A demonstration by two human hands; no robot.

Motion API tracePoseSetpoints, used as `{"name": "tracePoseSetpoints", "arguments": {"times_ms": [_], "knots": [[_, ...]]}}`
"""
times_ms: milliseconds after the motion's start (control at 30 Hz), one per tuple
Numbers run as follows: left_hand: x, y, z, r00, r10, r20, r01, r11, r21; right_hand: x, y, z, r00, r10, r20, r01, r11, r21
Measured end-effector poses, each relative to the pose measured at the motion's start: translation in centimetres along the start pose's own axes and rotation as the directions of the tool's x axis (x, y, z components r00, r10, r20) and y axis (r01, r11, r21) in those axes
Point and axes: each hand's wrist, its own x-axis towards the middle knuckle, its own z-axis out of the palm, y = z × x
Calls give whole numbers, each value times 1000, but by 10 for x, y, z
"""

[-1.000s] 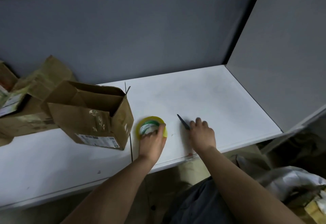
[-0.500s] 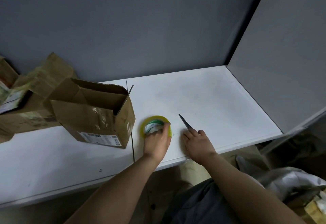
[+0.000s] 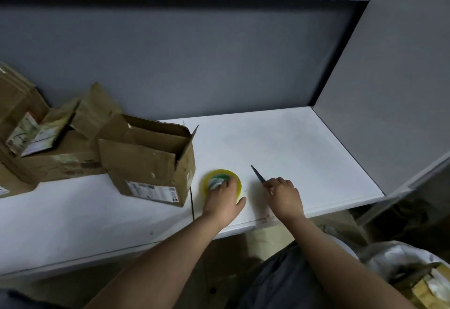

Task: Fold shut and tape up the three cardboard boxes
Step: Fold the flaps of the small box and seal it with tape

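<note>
White table point(image 3: 292, 143) against grey partition, left hand point(image 3: 222, 201) gripping yellow tape roll point(image 3: 207, 183), open brown cardboard box point(image 3: 148, 160) just left of roll, right hand point(image 3: 283, 196) closed on dark scissors point(image 3: 257, 174) right of roll

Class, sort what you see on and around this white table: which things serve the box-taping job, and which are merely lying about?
For the job:
open cardboard box
further boxes at far left
yellow tape roll under the left hand
dark blade at the right hand

Lying about:
white bag of rubbish beside the table
</note>
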Motion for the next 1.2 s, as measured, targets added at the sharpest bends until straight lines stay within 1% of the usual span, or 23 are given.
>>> {"name": "tracePoseSetpoints", "arguments": {"times_ms": [67,100,133,167,200,233,300,333,367,400,467,500,533,600,667,700,767,800,867,933,1000,1133,1200], "knots": [[-20,-9,-26,983,135,-124,-139,990,-19,-8,-17,-9,989,-122,-85,128,990,68],[-32,-18,-43,951,226,-210,-233,972,-11,-12,-31,-15,972,-197,-129,210,973,97],[-44,-28,-58,905,319,-281,-325,945,28,-16,-48,-21,946,-272,-176,294,949,112],[-54,-41,-71,848,391,-358,-386,918,89,-19,-67,-27,912,-342,-226,372,921,111],[-63,-55,-84,800,411,-436,-390,910,142,-21,-88,-33,872,-399,-282,438,894,91],[-68,-70,-94,787,357,-503,-327,933,150,-21,-108,-39,833,-439,-335,484,873,59],[-75,-103,-118,794,92,-601,-66,996,65,-20,-150,-50,756,-510,-409,549,836,-28],[-75,-118,-129,801,-37,-598,65,998,25,-18,-170,-53,734,-541,-409,565,822,-73],[-73,-131,-138,815,-111,-568,154,988,29,-15,-188,-54,733,-568,-375,572,812,-114],[-70,-141,-146,844,-110,-525,182,979,87,-11,-202,-54,752,-580,-314,565,812,-146],[-63,-154,-158,907,-18,-421,134,959,249,0,-224,-51,822,-546,-161,528,838,-140],[-57,-157,-162,928,23,-371,97,948,302,5,-232,-50,856,-510,-89,499,859,-117],[-51,-158,-165,947,43,-319,68,942,329,10,-238,-48,872,-489,-27,483,869,-108],[-40,-156,-167,980,32,-196,37,941,336,17,-240,-46,861,-506,50,509,857,-85],[-34,-155,-169,996,33,-79,-4,940,342,21,-234,-48,830,-550,94,552,834,8],[-32,-155,-169,997,56,-51,-36,940,338,22,-229,-50,816,-567,115,565,823,49],[-33,-157,-165,995,97,-31,-81,940,330,24,-221,-53,810,-568,148,561,823,88],[-35,-156,-162,995,97,-22,-85,940,329,24,-219,-53,815,-560,152,556,828,71],[-37,-156,-154,996,79,-30,-64,937,345,22,-219,-45,824,-555,117,561,828,-25],[-38,-155,-147,994,72,-80,-35,918,396,18,-221,-34,823,-566,48,567,813,-129],[-39,-156,-144,989,78,-124,-15,897,443,16,-220,-26,816,-578,4,569,802,-182],[-40,-153,-140,984,81,-157,2,882,471,18,-215,-22,801,-599,17,579,767,-275],[-40,-152,-140,982,73,-173,19,878,477,17,-215,-20,795,-607,-6,573,753,-324]]}}
